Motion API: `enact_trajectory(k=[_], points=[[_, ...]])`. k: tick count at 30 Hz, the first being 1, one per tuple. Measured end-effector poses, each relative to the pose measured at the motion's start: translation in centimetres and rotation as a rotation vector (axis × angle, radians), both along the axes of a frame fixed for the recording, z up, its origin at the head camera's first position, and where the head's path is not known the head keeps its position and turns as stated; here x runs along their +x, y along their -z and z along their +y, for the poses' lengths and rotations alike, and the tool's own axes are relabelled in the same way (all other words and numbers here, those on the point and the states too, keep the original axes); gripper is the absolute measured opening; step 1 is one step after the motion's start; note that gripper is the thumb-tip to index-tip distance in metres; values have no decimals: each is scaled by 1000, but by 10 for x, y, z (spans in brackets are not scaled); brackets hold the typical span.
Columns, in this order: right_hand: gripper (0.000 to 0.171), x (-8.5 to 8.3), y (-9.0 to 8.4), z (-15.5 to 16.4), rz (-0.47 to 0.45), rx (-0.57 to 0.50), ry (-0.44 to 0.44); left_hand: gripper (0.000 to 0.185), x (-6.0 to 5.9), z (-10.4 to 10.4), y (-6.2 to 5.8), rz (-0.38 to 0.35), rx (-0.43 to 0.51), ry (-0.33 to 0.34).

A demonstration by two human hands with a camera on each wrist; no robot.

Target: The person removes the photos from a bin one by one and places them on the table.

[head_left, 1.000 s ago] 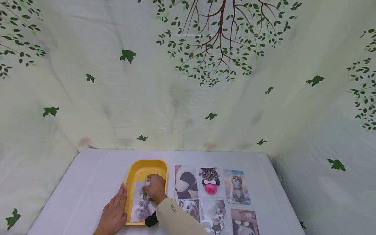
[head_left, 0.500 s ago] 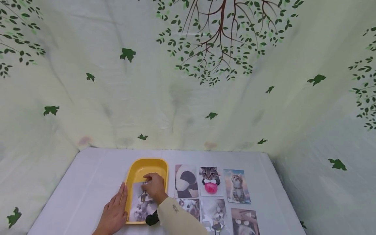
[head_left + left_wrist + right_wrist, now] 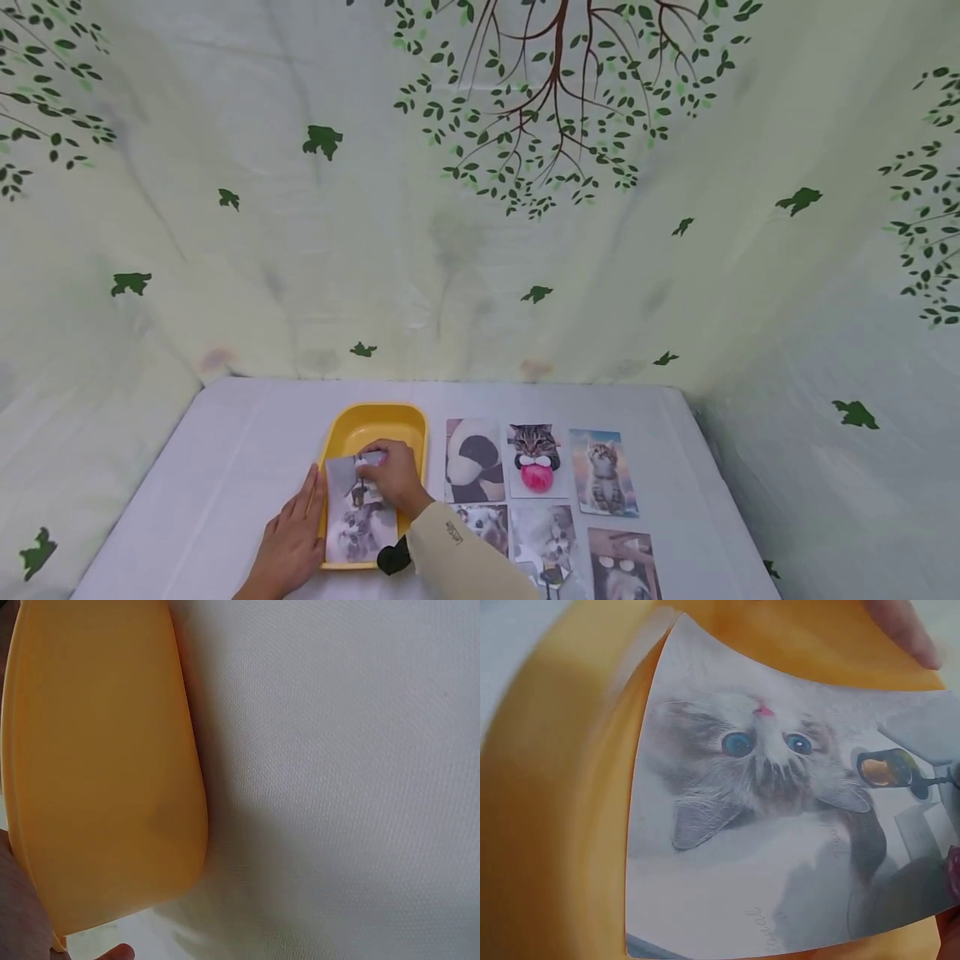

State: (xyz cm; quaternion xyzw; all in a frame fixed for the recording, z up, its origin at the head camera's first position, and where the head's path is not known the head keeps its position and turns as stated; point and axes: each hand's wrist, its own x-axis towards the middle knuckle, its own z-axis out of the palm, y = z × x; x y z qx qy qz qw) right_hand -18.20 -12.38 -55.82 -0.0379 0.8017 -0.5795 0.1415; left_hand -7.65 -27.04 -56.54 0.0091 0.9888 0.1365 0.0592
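My right hand [image 3: 397, 477] pinches the upper right part of a kitten photo card [image 3: 358, 525] over the yellow tray [image 3: 375, 414]. Seen in the right wrist view, the card [image 3: 769, 780] is slightly bowed and shows a blue-eyed kitten; a yellow wall stands close along its edge. My left hand [image 3: 288, 537] rests with straight fingers along the tray's left side. In the left wrist view, the tray's outer wall [image 3: 105, 765] fills the left, and part of the left hand [image 3: 21, 915] touches its rim. Whether other cards lie beneath the held one is hidden.
Several animal photo cards lie in two rows right of the tray, among them a cat with a pink ball [image 3: 536, 477] and a kitten on blue [image 3: 603, 479]. The right sleeve [image 3: 468, 554] passes in front of the lower row. White cloth [image 3: 217, 475] covers the table.
The held kitten card has shifted left and slightly away inside the tray, and more of it shows. My right hand has moved only a little; the left hand stays at the tray's side.
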Motion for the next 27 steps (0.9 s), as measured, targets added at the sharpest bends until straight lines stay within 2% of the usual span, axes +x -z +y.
enact_trajectory(k=[8,10,15,17,22,27], points=[[10,-9,-8,20,55,-168,17,81,1,2,0,-15,-1,4],[13,-10,-19,28,77,-227,42,82,1,1,0,0,-2,8],[20,-24,-33,52,77,-413,141,83,0,0,2,79,-4,22],[22,-31,-31,64,66,-474,168,83,0,0,3,113,2,29],[26,-39,-40,106,57,-536,161,84,1,-1,4,125,7,42],[31,-46,-45,153,58,-495,122,84,0,-2,6,106,5,46]])
